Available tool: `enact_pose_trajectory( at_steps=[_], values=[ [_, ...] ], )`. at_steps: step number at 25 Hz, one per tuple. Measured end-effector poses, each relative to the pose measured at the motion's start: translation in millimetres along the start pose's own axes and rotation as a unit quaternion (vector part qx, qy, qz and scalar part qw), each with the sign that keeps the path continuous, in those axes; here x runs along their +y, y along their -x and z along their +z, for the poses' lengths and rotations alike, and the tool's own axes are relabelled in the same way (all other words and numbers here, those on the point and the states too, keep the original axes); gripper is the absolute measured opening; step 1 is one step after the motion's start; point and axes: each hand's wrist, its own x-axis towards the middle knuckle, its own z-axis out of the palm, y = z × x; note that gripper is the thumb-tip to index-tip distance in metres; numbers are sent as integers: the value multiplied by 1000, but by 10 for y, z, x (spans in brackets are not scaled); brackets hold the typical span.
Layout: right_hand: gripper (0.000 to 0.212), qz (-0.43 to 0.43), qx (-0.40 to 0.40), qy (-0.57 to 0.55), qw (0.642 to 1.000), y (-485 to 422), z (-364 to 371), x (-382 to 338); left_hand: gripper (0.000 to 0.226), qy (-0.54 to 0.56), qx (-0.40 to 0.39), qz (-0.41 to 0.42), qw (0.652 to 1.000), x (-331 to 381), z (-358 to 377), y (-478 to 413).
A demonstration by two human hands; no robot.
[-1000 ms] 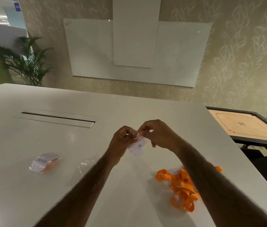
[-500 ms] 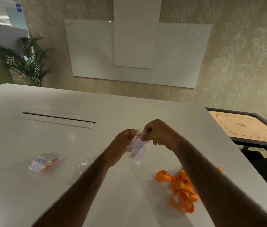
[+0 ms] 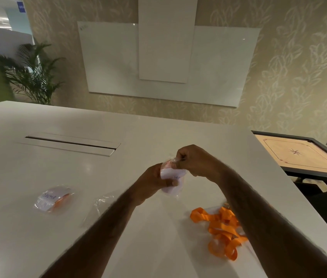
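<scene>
Above the middle of the white table [image 3: 138, 137] I hold a small clear plastic bag [image 3: 172, 177] with a white slip and something orange inside. My left hand [image 3: 152, 183] grips the body of the bag from the left. My right hand [image 3: 194, 163] pinches the bag's top edge from the right, a little higher. What is written on the slip is too blurred to read.
A filled, labelled clear bag [image 3: 53, 198] lies at the left, an empty clear bag [image 3: 100, 203] beside my left forearm. A pile of orange lanyards [image 3: 220, 231] lies under my right forearm. A cable slot [image 3: 68, 144] sits farther back; a carrom board [image 3: 299, 155] stands beyond the table's right edge.
My left hand has shifted down round the bag's body while my right hand has risen, still holding the top edge. The bag now shows more white slip.
</scene>
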Motion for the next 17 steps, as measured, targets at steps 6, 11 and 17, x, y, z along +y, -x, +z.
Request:
enact_pose_trajectory(
  at_steps=[6,11,17],
  values=[
    [7,-10,52,126,991,-99,22,-26,37,12,170,8,985,1,181,57],
    [11,41,62,-45,996,-105,46,101,34,8,180,30,983,-32,185,69],
    [12,-1,48,-34,998,-86,-84,24,33,47,157,36,986,-14,230,49]
  ],
)
